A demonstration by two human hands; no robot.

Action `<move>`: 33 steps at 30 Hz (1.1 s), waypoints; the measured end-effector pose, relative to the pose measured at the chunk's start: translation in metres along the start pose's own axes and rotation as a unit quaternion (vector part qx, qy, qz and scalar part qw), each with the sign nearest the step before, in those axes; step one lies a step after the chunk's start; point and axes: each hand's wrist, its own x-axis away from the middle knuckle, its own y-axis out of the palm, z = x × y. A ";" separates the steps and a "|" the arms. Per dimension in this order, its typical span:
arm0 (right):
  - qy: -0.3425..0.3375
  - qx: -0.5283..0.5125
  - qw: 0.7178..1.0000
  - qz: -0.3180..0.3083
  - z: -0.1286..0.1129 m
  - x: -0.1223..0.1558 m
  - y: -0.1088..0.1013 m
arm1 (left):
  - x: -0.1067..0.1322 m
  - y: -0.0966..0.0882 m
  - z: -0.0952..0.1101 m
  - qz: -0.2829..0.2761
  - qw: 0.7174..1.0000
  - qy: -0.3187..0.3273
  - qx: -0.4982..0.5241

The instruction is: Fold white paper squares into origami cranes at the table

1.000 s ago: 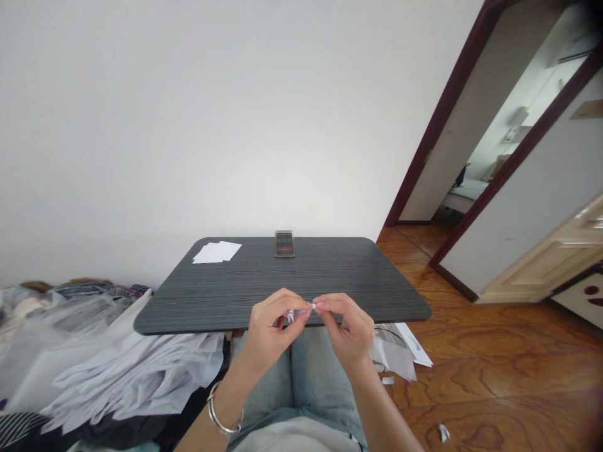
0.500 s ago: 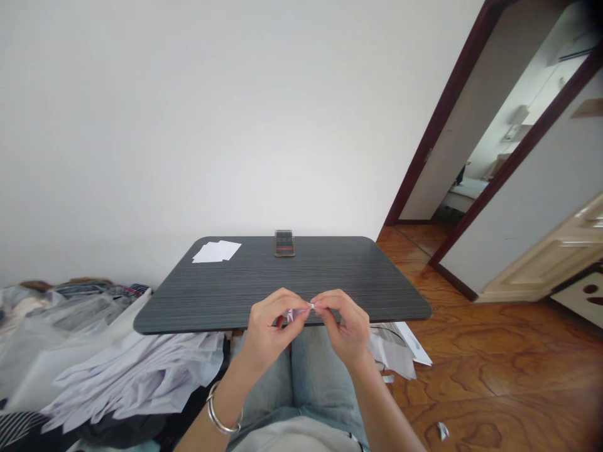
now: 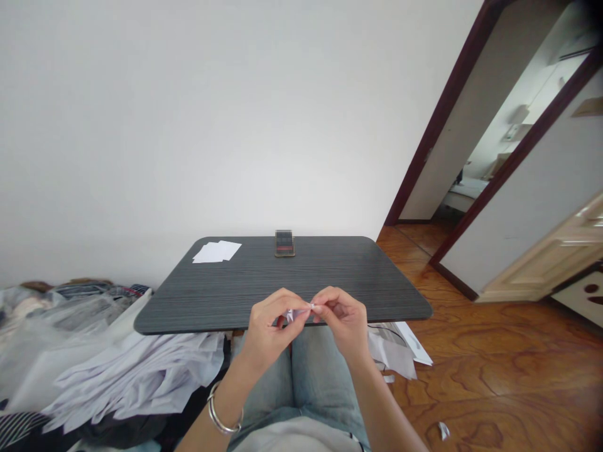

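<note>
Over the near edge of a dark tabletop (image 3: 226, 295), my left hand (image 3: 273, 323) pinches a small folded piece of white paper (image 3: 293, 314). Part of the paper shows inside the curl of its fingers. My right hand (image 3: 343, 320) has thumb and forefinger closed on the paper's narrow tip, right against the left fingertips. How the paper is folded is mostly hidden by the fingers. A few loose white paper sheets (image 3: 217, 252) lie overlapping at the table's far left.
A phone (image 3: 284, 243) leans upright at the table's back edge by the wall. White cloth (image 3: 141, 376) is heaped at the left. More papers (image 3: 393, 355) lie below the table on the right, and a paper scrap (image 3: 443, 430) is on the wooden floor.
The right hand has shifted and turned slightly at the paper's tip, its fingers curling in more. My left hand stays in place.
</note>
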 end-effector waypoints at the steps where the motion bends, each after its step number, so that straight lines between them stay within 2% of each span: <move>1: 0.006 0.000 1.000 0.001 0.001 0.000 0.000 | 0.000 0.000 0.000 -0.002 1.000 0.000 -0.001; 8: -0.044 0.051 0.998 -0.005 0.002 0.001 -0.002 | 0.001 0.000 -0.001 -0.001 1.000 0.005 -0.005; 16: -0.036 0.020 0.999 0.005 -0.001 0.002 0.003 | 0.002 -0.001 -0.001 -0.010 1.000 0.003 -0.007; 22: -0.054 0.019 0.998 0.027 -0.002 0.004 0.006 | 0.001 0.000 0.000 -0.009 1.000 0.004 0.002; 29: -0.007 -0.035 0.999 0.039 0.001 0.005 0.007 | 0.000 0.001 0.002 -0.003 0.999 -0.052 -0.005; 33: 0.013 -0.019 0.999 0.038 0.001 0.003 0.008 | 0.001 0.001 0.003 -0.003 0.997 -0.079 -0.009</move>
